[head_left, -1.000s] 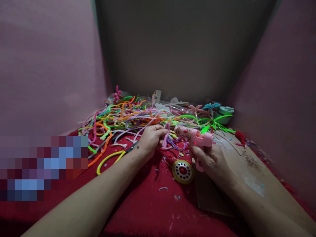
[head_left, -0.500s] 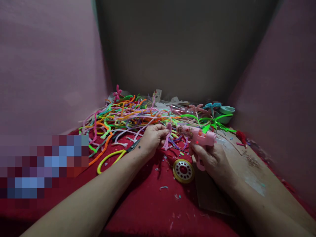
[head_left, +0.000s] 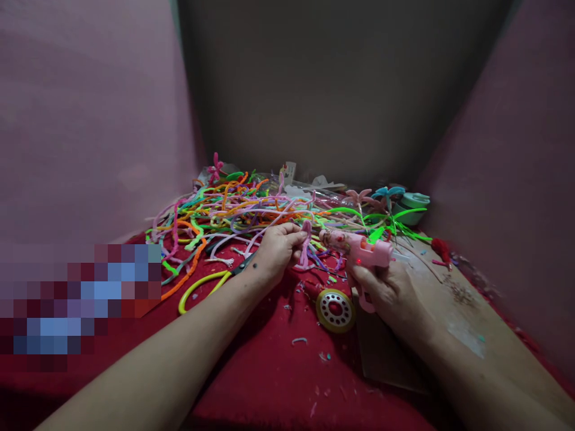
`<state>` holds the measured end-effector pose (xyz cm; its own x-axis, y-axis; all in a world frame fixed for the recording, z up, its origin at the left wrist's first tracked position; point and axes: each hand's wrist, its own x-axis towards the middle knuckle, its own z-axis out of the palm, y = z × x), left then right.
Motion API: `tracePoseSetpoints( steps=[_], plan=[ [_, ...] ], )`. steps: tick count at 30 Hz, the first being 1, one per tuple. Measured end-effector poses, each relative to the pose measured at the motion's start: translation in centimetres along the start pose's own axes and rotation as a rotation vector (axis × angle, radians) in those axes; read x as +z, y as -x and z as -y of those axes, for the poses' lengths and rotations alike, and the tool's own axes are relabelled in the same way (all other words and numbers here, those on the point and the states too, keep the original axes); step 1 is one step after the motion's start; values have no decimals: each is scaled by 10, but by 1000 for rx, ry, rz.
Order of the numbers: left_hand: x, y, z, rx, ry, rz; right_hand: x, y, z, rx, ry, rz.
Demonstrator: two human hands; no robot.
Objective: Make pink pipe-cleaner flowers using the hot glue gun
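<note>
Between thumb and fingers, my left hand (head_left: 284,246) pinches a bent pink pipe cleaner (head_left: 306,246), its loop upward and loose ends hanging down. My right hand (head_left: 387,284) grips the handle of a pink glue gun (head_left: 359,246) with a lit red light. The gun's nozzle points left toward the pipe cleaner, a small gap apart from it. Under my left forearm lie scissors with yellow handles (head_left: 204,287), partly hidden. Below the gun, a yellow-rimmed roll with a holed metal face (head_left: 335,310) lies on the red cloth (head_left: 269,365).
A tangled heap of coloured pipe cleaners (head_left: 242,206) spreads across the back. Pipe-cleaner flowers (head_left: 389,193) and a pale green container (head_left: 413,206) stand at the back right. A brown board (head_left: 453,317) lies under my right arm. Walls close in on both sides.
The glue gun's nozzle has moved slightly left, nearer the pink pipe cleaner. The pipe cleaner's tilt has shifted a little in my left hand. Both grips are unchanged.
</note>
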<state>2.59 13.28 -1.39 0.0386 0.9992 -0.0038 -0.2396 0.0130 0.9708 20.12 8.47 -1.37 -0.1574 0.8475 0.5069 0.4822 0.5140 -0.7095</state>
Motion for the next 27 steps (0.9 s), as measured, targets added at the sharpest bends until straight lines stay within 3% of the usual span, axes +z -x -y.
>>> tracePoseSetpoints(
  steps=[6,21,27],
  plan=[
    [-1,-2,3,8,0,4,0,2,-4,81,-54,65],
    [0,0,3,-9,-16,20,1,0,2,75,-100,-20],
    [0,0,3,-7,-7,11,-1,1,1,24,-58,1]
  ],
)
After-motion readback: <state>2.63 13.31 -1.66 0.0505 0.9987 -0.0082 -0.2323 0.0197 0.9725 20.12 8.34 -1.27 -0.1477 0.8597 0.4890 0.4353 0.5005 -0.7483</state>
